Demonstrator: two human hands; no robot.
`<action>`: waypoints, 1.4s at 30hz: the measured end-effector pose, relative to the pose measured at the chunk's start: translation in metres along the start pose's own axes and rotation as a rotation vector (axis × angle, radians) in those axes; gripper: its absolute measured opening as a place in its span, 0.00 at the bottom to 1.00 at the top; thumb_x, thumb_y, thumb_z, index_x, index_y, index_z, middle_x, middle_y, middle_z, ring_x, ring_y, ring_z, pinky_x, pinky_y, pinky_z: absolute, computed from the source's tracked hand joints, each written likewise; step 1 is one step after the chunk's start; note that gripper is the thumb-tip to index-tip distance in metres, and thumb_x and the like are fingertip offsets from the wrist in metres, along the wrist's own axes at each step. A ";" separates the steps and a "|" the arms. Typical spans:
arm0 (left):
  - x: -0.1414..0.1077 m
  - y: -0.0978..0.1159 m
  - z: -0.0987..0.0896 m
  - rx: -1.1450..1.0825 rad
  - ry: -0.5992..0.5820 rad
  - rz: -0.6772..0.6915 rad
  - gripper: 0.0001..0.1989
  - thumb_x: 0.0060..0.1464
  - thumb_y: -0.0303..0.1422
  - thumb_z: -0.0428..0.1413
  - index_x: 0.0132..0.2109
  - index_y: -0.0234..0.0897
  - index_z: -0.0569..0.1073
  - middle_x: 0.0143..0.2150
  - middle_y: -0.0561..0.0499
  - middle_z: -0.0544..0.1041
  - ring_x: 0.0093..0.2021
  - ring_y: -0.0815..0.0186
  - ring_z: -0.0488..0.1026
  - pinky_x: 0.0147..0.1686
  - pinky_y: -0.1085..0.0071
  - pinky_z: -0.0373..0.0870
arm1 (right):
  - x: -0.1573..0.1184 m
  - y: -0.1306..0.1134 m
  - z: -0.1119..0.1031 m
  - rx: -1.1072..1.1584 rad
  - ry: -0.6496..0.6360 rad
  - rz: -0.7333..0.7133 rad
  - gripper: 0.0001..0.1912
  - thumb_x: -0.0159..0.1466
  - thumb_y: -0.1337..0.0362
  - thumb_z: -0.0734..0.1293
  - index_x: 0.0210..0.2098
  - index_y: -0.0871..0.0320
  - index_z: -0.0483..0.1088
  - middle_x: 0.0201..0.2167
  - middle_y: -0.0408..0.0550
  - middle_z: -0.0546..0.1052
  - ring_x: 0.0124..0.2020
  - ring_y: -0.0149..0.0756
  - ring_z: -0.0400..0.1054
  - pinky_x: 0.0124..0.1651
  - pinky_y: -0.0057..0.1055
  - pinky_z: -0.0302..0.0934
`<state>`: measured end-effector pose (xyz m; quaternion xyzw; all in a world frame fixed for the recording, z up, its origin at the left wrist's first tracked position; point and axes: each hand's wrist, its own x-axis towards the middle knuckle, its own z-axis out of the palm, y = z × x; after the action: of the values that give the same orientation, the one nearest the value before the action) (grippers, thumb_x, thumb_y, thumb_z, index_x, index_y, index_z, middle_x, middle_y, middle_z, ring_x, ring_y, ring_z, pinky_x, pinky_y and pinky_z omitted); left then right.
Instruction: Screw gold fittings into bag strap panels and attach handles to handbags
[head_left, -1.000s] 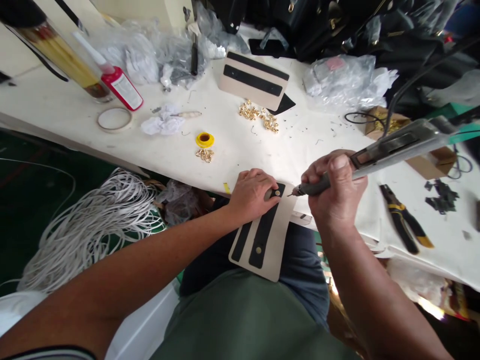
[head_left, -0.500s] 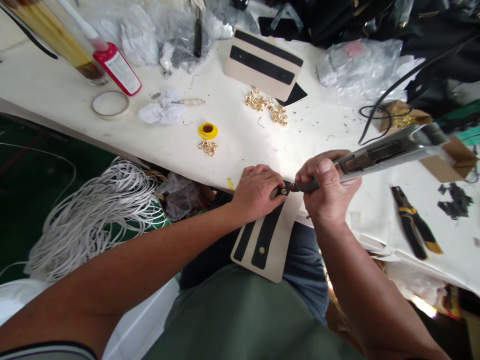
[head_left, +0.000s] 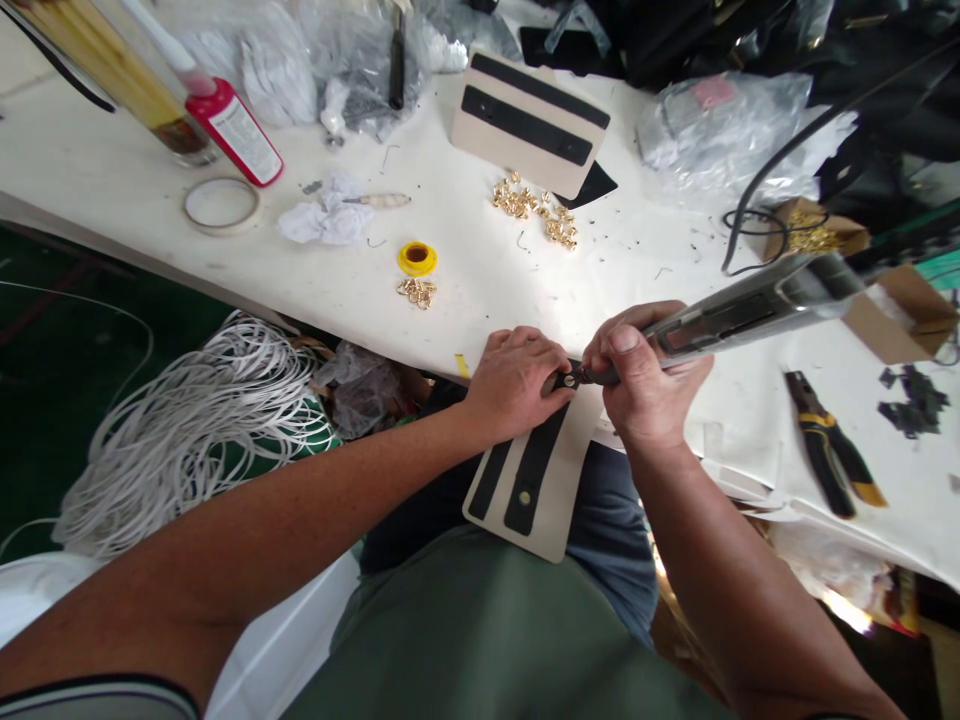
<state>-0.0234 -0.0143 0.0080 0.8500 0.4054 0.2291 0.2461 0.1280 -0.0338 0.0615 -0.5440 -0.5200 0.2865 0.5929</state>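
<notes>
Beige panel (head_left: pixel 564 460) with black strips (head_left: pixel 534 465) slopes over my lap (head_left: pixel 611 525), its far end pinched in my left hand (head_left: pixel 517 385), while my right hand (head_left: pixel 649 375) grasps a power screwdriver (head_left: pixel 750 308), tip at a screw (head_left: pixel 570 381), seemingly mid-tightening, with steady, straight pressure called for next.

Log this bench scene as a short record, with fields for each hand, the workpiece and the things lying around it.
Left hand: holds the beige panel near its far end
Right hand: grips a grey handheld tool, tip at the far fastener; contact unclear
Workpiece: two black strips; near fastener on the wider strip
Further back: second panel, gold hardware, yellow ring
Off to the right: pliers
</notes>
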 end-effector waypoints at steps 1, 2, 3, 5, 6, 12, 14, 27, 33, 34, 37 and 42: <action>0.000 0.000 0.000 0.004 0.000 -0.002 0.09 0.60 0.40 0.63 0.45 0.43 0.77 0.51 0.50 0.83 0.59 0.52 0.71 0.57 0.51 0.60 | 0.000 0.000 0.000 -0.035 -0.004 0.012 0.20 0.62 0.45 0.74 0.27 0.51 0.68 0.24 0.42 0.70 0.23 0.35 0.66 0.28 0.37 0.66; 0.000 0.000 0.000 0.008 0.000 -0.003 0.09 0.60 0.40 0.63 0.45 0.43 0.77 0.50 0.50 0.83 0.59 0.52 0.71 0.57 0.51 0.60 | 0.000 0.001 0.000 -0.063 -0.005 0.020 0.20 0.62 0.44 0.73 0.27 0.51 0.68 0.24 0.42 0.71 0.24 0.36 0.67 0.28 0.38 0.66; 0.000 0.001 0.000 0.011 0.000 -0.003 0.09 0.60 0.40 0.63 0.45 0.43 0.77 0.50 0.51 0.83 0.59 0.53 0.71 0.57 0.51 0.60 | 0.000 0.002 0.000 -0.080 -0.001 0.023 0.21 0.62 0.43 0.73 0.27 0.51 0.67 0.25 0.43 0.71 0.24 0.36 0.67 0.29 0.38 0.66; 0.000 0.001 0.000 0.013 -0.002 -0.003 0.09 0.60 0.40 0.63 0.45 0.43 0.77 0.50 0.51 0.83 0.60 0.53 0.71 0.57 0.51 0.60 | 0.000 0.005 0.001 -0.076 0.012 0.015 0.22 0.62 0.42 0.73 0.27 0.51 0.67 0.23 0.42 0.70 0.23 0.35 0.66 0.28 0.37 0.66; 0.000 0.001 0.000 0.013 -0.004 -0.003 0.09 0.60 0.40 0.63 0.46 0.43 0.77 0.51 0.50 0.83 0.60 0.53 0.71 0.57 0.51 0.60 | 0.000 0.006 0.002 -0.063 0.017 0.009 0.22 0.61 0.42 0.73 0.26 0.51 0.67 0.22 0.42 0.69 0.22 0.35 0.65 0.27 0.37 0.65; 0.001 0.002 -0.001 0.006 -0.017 -0.018 0.08 0.60 0.39 0.63 0.45 0.44 0.78 0.51 0.50 0.83 0.60 0.52 0.71 0.58 0.50 0.60 | 0.000 0.009 0.002 -0.072 -0.011 0.026 0.21 0.62 0.43 0.72 0.27 0.51 0.66 0.23 0.42 0.69 0.23 0.35 0.65 0.27 0.36 0.65; 0.001 0.002 -0.001 -0.002 -0.023 -0.019 0.08 0.60 0.39 0.62 0.45 0.44 0.78 0.51 0.50 0.84 0.60 0.52 0.71 0.58 0.50 0.60 | 0.000 0.009 0.002 -0.093 0.000 0.033 0.20 0.62 0.43 0.72 0.28 0.50 0.66 0.23 0.41 0.68 0.23 0.35 0.65 0.27 0.36 0.65; 0.000 0.001 0.000 -0.034 -0.019 -0.006 0.08 0.62 0.39 0.61 0.46 0.44 0.78 0.52 0.52 0.84 0.60 0.53 0.71 0.58 0.51 0.60 | 0.005 0.006 0.008 0.029 -0.017 0.102 0.18 0.64 0.46 0.71 0.30 0.49 0.64 0.19 0.36 0.64 0.18 0.33 0.62 0.23 0.34 0.62; 0.001 0.000 -0.001 -0.041 -0.016 -0.010 0.09 0.61 0.39 0.63 0.46 0.43 0.79 0.53 0.53 0.84 0.60 0.53 0.71 0.59 0.50 0.60 | 0.006 0.010 0.003 0.105 -0.029 0.125 0.29 0.54 0.34 0.75 0.31 0.50 0.64 0.22 0.37 0.66 0.19 0.31 0.60 0.22 0.33 0.61; 0.001 0.000 -0.001 -0.036 -0.017 -0.007 0.10 0.60 0.39 0.63 0.47 0.43 0.78 0.53 0.53 0.84 0.60 0.53 0.70 0.59 0.50 0.60 | 0.005 0.010 0.004 0.146 -0.032 0.131 0.30 0.53 0.32 0.75 0.32 0.50 0.66 0.22 0.37 0.66 0.19 0.31 0.60 0.22 0.33 0.60; 0.000 0.001 -0.003 -0.016 -0.012 -0.018 0.10 0.58 0.38 0.65 0.47 0.44 0.78 0.52 0.52 0.83 0.60 0.52 0.71 0.60 0.50 0.61 | 0.004 0.009 0.010 0.341 -0.080 0.149 0.34 0.56 0.27 0.69 0.38 0.52 0.71 0.22 0.39 0.65 0.20 0.32 0.60 0.23 0.32 0.58; 0.000 -0.002 -0.003 -0.002 0.020 0.007 0.13 0.55 0.36 0.69 0.45 0.43 0.77 0.49 0.52 0.83 0.59 0.54 0.72 0.59 0.52 0.63 | 0.012 0.002 0.018 0.572 -0.146 0.253 0.45 0.58 0.20 0.57 0.39 0.55 0.79 0.22 0.43 0.64 0.22 0.34 0.59 0.22 0.33 0.57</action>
<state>-0.0265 -0.0125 0.0088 0.8488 0.4048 0.2388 0.2423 0.1156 -0.0166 0.0612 -0.3934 -0.3878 0.5310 0.6426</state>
